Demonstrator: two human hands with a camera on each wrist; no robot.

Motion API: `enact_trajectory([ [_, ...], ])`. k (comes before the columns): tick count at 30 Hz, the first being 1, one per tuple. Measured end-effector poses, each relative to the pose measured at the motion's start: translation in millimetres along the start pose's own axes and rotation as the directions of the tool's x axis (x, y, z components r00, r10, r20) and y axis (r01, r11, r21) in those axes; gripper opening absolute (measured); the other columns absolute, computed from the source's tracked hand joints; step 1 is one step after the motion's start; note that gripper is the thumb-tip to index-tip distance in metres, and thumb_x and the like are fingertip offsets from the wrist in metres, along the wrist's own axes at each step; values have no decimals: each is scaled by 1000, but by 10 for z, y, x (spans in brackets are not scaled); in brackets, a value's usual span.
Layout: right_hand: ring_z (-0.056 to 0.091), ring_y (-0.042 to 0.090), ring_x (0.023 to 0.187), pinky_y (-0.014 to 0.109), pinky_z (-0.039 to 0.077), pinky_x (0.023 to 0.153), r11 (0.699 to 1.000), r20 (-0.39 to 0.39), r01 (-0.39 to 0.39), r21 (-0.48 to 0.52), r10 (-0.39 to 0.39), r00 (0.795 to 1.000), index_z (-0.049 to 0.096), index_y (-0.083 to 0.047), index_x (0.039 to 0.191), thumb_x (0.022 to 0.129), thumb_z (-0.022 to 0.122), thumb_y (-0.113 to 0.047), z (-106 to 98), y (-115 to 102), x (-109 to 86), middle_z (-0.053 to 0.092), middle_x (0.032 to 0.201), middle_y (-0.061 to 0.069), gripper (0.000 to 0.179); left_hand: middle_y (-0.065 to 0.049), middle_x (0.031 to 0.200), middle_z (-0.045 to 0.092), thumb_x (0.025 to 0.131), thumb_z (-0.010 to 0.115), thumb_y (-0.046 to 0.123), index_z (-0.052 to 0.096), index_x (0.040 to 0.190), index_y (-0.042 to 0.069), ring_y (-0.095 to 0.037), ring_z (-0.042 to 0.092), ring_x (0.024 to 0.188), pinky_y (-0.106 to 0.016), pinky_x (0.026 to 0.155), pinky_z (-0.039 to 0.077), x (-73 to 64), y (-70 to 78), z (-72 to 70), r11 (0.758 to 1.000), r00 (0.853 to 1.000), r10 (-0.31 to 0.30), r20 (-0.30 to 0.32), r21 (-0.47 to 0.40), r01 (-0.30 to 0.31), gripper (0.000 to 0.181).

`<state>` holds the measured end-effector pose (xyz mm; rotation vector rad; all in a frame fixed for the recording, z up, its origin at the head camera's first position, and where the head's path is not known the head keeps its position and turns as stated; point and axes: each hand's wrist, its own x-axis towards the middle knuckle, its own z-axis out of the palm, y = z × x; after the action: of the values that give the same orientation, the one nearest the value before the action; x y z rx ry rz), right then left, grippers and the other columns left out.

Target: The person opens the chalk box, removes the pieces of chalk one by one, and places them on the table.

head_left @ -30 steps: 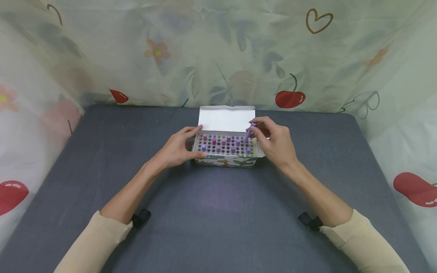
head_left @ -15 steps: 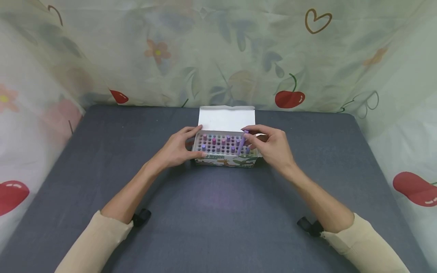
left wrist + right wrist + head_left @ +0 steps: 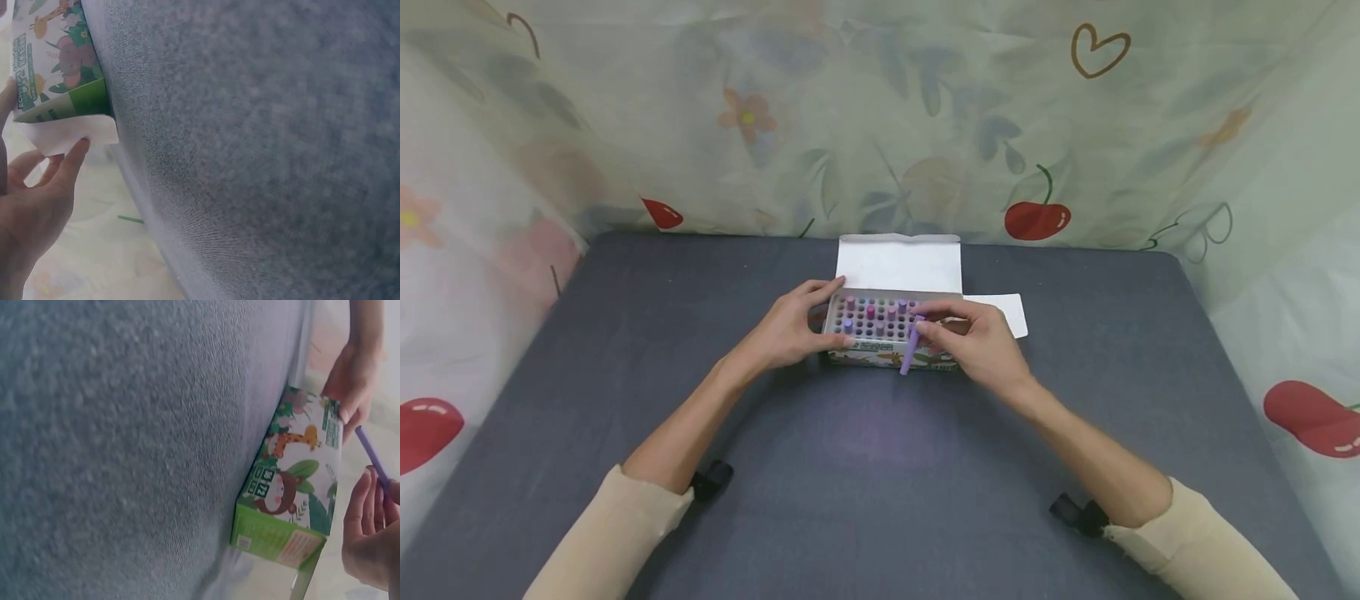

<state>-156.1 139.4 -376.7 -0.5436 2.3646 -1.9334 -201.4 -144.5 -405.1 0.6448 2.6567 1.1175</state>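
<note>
A printed cardboard box (image 3: 867, 358) stands on the table, its top a grid of round holes with several pink and purple crayons (image 3: 870, 312) upright in it. My left hand (image 3: 788, 325) holds the box's left end, thumb on the front rim and index finger at the back corner. In the left wrist view, fingertips touch a white end flap (image 3: 75, 132). Between thumb and fingers, my right hand (image 3: 973, 337) pinches a slim purple crayon (image 3: 911, 348), tilted over the box's front edge. The right wrist view shows this crayon apart from the box, and the hand hides the right-hand holes.
The white lid (image 3: 898, 262) is folded back behind the box, and another white flap (image 3: 1006, 312) sticks out at the right. Dark grey cloth (image 3: 880, 500) covers the table. A patterned curtain (image 3: 865, 117) hangs along the back and sides.
My right hand has moved left and toward me, bringing the purple crayon from above the right-hand holes to the front edge. The right flap has come into view. My left hand stays put.
</note>
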Motion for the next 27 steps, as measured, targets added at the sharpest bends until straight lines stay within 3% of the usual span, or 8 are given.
enact_trajectory([
  [3, 72, 34, 79, 47, 58, 69, 1000, 16, -19, 4, 19, 1000, 72, 1, 109, 90, 73, -4, 42, 8, -28, 72, 96, 15, 20, -14, 150, 38, 85, 80, 37, 29, 158, 19, -33, 59, 118, -45, 90, 52, -4, -2, 1, 1000, 1000, -1, -8, 18, 1, 91],
  [9, 72, 34, 81, 37, 59, 69, 998, 60, -61, 26, 59, 996, 71, 4, 109, 90, 72, -3, 120, 56, -74, 72, 93, 16, 20, -14, 150, 39, 84, 81, 38, 30, 158, 19, -34, 54, 122, -47, 92, 50, -9, -3, 4, 999, 1000, 3, -24, 34, -2, 91],
  [16, 67, 48, 85, 39, 60, 68, 985, 139, -149, 87, 136, 981, 69, 9, 110, 91, 71, 0, 222, 114, -127, 72, 91, 18, 22, -13, 152, 40, 84, 81, 39, 30, 158, 22, -31, 56, 122, -44, 92, 52, -4, 4, 2, 1000, 1000, -16, -12, 15, 16, 91],
  [21, 68, 45, 87, 41, 60, 70, 972, 183, -215, 93, 196, 963, 69, 10, 113, 91, 70, 0, 274, 170, -150, 73, 95, 15, 24, -14, 152, 40, 84, 80, 39, 30, 158, 21, -32, 53, 127, -45, 94, 51, -5, 5, 6, 1000, 1000, -14, -12, 23, 14, 91],
  [27, 71, 32, 80, 39, 60, 69, 962, 202, -264, 69, 246, 948, 71, 9, 113, 90, 71, -1, 321, 243, -159, 74, 92, 15, 24, -13, 153, 39, 85, 80, 39, 29, 158, 21, -33, 50, 130, -46, 96, 49, -9, 7, 9, 1000, 1000, -16, -8, 20, 17, 92],
])
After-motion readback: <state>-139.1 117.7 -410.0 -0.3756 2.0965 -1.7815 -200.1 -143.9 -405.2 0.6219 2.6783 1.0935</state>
